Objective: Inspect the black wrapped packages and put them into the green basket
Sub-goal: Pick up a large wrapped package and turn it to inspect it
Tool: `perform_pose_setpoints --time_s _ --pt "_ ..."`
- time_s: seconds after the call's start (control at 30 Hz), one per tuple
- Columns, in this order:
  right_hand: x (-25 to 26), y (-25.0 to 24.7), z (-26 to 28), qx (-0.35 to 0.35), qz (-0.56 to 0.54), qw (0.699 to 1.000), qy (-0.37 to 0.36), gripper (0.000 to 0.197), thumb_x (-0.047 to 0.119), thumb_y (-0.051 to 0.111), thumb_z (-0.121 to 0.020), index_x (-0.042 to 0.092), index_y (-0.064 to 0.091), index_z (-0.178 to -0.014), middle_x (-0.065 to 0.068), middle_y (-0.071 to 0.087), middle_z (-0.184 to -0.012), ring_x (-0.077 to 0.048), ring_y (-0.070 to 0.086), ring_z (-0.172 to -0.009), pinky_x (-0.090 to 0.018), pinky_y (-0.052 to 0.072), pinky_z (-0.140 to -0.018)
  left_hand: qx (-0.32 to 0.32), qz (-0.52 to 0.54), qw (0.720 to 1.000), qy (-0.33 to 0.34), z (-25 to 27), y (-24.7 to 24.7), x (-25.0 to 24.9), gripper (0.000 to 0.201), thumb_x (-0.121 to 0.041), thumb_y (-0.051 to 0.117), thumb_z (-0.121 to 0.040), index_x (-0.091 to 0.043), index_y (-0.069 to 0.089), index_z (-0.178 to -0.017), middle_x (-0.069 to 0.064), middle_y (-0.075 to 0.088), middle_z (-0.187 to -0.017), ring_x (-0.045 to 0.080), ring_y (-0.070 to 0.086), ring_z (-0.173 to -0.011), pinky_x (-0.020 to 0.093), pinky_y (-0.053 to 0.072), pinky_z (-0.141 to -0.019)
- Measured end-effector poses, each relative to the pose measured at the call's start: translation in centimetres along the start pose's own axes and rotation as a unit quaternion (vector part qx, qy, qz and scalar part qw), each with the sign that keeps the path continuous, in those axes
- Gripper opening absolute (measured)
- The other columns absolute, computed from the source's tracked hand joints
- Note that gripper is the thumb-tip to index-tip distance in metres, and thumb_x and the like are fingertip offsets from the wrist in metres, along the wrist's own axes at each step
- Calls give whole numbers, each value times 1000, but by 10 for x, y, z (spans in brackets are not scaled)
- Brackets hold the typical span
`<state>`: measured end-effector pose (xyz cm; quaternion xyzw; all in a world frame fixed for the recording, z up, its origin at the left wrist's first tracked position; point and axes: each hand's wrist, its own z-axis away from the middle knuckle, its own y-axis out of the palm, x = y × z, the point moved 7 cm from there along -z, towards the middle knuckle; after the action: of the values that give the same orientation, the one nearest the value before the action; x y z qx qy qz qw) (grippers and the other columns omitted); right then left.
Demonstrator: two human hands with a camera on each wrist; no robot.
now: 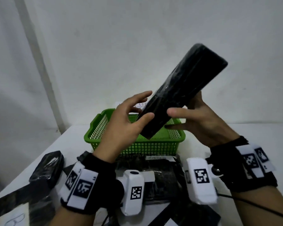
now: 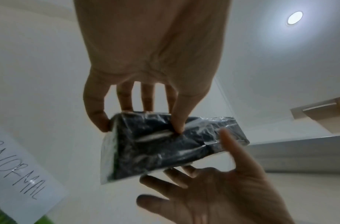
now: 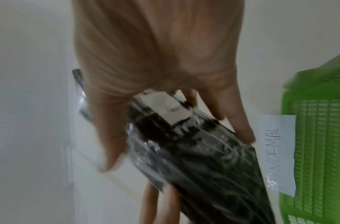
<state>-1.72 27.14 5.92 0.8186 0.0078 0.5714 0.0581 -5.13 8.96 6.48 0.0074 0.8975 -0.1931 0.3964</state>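
A long black wrapped package [image 1: 183,88] is held tilted in the air, its lower end over the green basket [image 1: 137,145] and its upper end pointing up and right. My left hand [image 1: 147,105] pinches the lower part, thumb on the front face and fingers behind. Just beside it, my right hand [image 1: 170,119] grips the same package with the thumb across the front. The left wrist view shows the glossy wrap [image 2: 165,148] under my left thumb. A white sticker [image 3: 165,109] sits on the package [image 3: 203,159] in the right wrist view.
Several more black wrapped packages lie on the white table in front of the basket, one at the left [image 1: 48,167] and others in the middle [image 1: 162,176]. A handwritten paper sign [image 3: 276,151] stands behind the basket [image 3: 319,136]. A cable [image 1: 251,206] trails at the right.
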Motion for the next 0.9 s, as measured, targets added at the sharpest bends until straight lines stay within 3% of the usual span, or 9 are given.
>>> perform_pose_setpoints --time_s 0.1,0.23,0.3,0.37,0.43,0.57,0.7,0.8,0.9 --pt "4 4 7 79 -200 974 69 118 59 93 -44 16 47 -143 -17 52 -145 -41 57 -129 -70 52 -83 -18 -13 1000 18 -1 -1 3 61 2 62 -92 -49 60 -126 -18 64 -128 3 58 -121 27 55 -92" --pt "12 6 6 63 -248 967 21 105 51 92 -50 5 52 -136 -28 40 -151 -48 49 -135 -68 52 -83 -46 -1 998 34 -2 -5 -2 53 2 59 -95 -48 64 -112 -24 68 -117 -8 60 -115 11 52 -86" --pt "16 8 5 35 -213 976 -13 96 46 92 -44 9 57 -126 -25 49 -133 -43 54 -130 -65 55 -81 -44 22 998 23 -1 -6 -5 42 -8 58 -98 -46 66 -113 -24 69 -115 -10 59 -115 14 50 -91" --pt "19 7 5 -7 -155 987 -45 100 39 87 -44 0 51 -129 -28 54 -125 -37 58 -118 -53 60 -77 -17 50 999 -7 -1 -5 -2 27 -32 55 -97 -42 68 -119 -22 68 -122 -6 58 -120 32 50 -101" --pt "23 8 6 -38 -95 989 -109 86 35 72 -57 -1 47 -131 -28 58 -120 -32 59 -104 -39 59 -68 17 58 997 -39 0 -1 0 41 -51 47 -92 -37 65 -127 -20 66 -128 -3 58 -121 42 50 -102" --pt "29 13 12 -65 -41 978 -196 59 32 65 -63 11 50 -116 -4 59 -95 -17 61 -87 -30 56 -65 68 60 995 -49 2 3 -5 62 -68 38 -90 -31 60 -135 -14 63 -135 3 57 -125 43 51 -102" --pt "31 17 14 -68 43 977 -197 54 38 68 -64 20 50 -112 4 61 -101 -12 66 -93 -25 56 -64 138 68 986 -62 8 5 -11 96 -86 52 -69 -32 43 -147 -10 57 -141 8 56 -127 46 47 -106" --pt "31 15 14 -102 60 977 -177 61 41 75 -72 19 50 -123 11 65 -109 -13 68 -105 -35 62 -73 145 66 987 -9 10 8 -29 100 -61 81 -62 -41 35 -148 -12 55 -143 10 56 -129 44 42 -110" --pt "29 14 14 -98 31 987 -127 52 55 68 -84 25 54 -124 11 66 -122 0 68 -104 -42 63 -76 81 29 996 30 7 5 -32 87 -39 86 -63 -42 43 -139 -15 60 -134 10 61 -122 41 50 -104"
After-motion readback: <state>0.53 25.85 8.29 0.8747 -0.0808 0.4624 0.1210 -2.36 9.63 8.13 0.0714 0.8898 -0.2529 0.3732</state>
